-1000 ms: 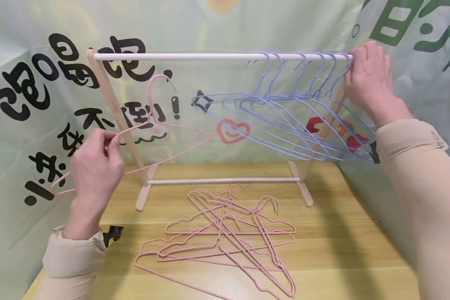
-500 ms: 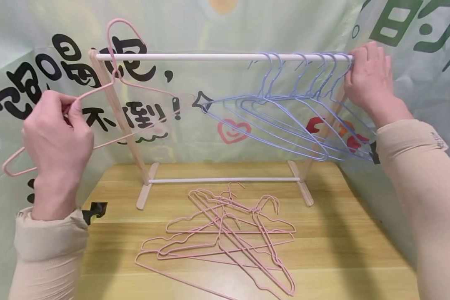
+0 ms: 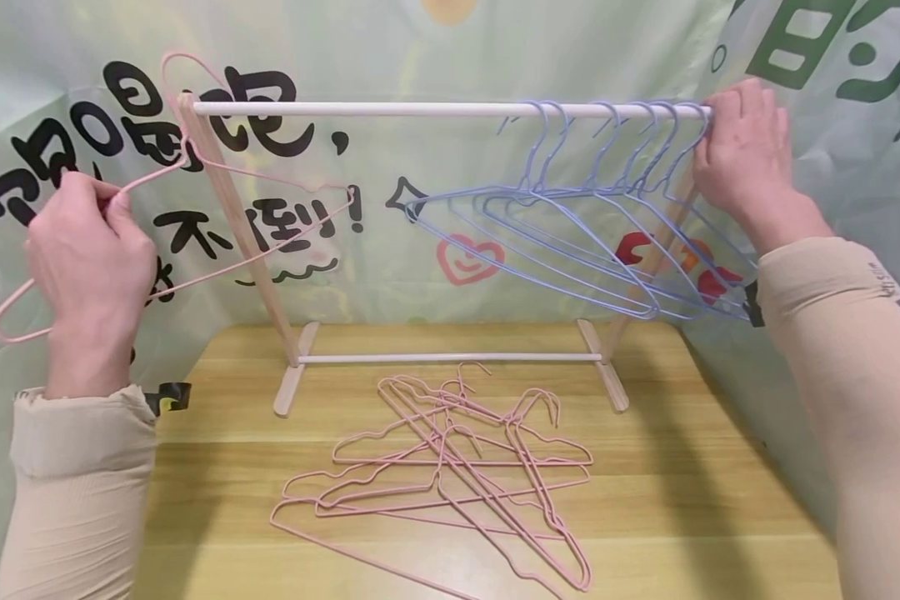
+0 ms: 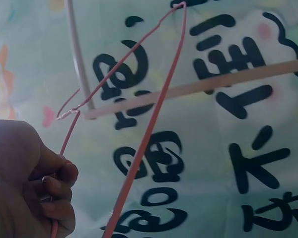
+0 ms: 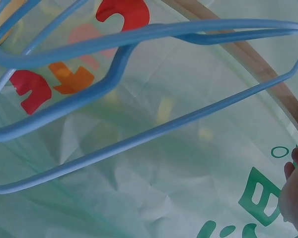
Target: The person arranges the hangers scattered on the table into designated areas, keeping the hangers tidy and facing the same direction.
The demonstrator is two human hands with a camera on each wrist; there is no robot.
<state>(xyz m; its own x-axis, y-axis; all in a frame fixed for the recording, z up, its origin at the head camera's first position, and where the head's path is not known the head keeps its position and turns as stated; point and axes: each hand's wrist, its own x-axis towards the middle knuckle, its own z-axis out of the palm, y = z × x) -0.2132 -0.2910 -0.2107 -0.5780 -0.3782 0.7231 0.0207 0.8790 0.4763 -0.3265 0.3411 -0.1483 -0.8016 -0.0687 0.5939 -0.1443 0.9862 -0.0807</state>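
My left hand (image 3: pixel 90 250) pinches a pink wire hanger (image 3: pixel 153 174) by one shoulder, left of the wooden garment rack. Its hook overlaps the left end of the rack's white rail (image 3: pixel 360 109) in the head view. In the left wrist view, curled fingers (image 4: pixel 59 191) hold the hanger's wire (image 4: pixel 139 154), and its twisted neck lies near the rail's end. My right hand (image 3: pixel 746 158) grips the rack's top right corner. Beside it, several blue hangers (image 3: pixel 531 158) hang on the rail; their wires (image 5: pixel 89 45) cross the right wrist view.
Several pink hangers (image 3: pixel 555 463) lie tangled on the wooden table (image 3: pixel 682 517) in front of the rack. A lower white bar (image 3: pixel 450 359) joins the rack's feet. Behind and beside stands a pale green printed backdrop (image 3: pixel 390 50).
My left hand has carried the pink hanger up and to the left, bringing its hook from below the rail to its left end. My right hand has stayed on the rack's corner.
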